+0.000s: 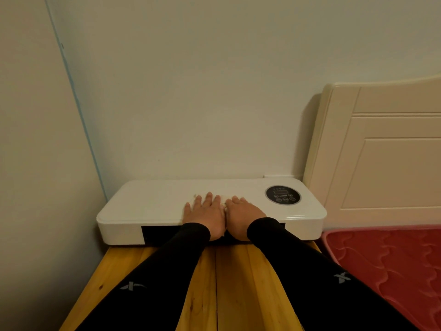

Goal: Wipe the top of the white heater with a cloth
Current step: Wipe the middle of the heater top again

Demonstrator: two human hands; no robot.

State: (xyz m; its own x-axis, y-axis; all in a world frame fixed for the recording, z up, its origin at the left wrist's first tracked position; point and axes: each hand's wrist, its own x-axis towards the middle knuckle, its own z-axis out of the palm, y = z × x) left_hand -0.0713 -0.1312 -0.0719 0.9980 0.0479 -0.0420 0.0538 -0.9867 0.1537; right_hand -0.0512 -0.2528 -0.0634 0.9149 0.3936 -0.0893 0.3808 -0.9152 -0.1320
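A plain pale wall [35, 163] closes off the left side, meeting the back wall at a corner just left of the flat white rounded-corner plastic heater [148, 206]. The heater lies at the far end of a yellow wooden plank table [231, 283], its back edge against the rear wall. On its top, the left hand [205, 213] lies flat with fingers straight and spread, pressing on a thin white cloth [220, 198] that is barely visible against the white surface. Touching it on the right, the right hand [243, 215] rests flat too, fingers extended and close together. Both arms wear black sleeves [167, 266]. Further right on the heater sits a round black control panel [282, 194]. Beyond stand a cream wooden headboard [381, 151] and a red quilted mattress [393, 263].
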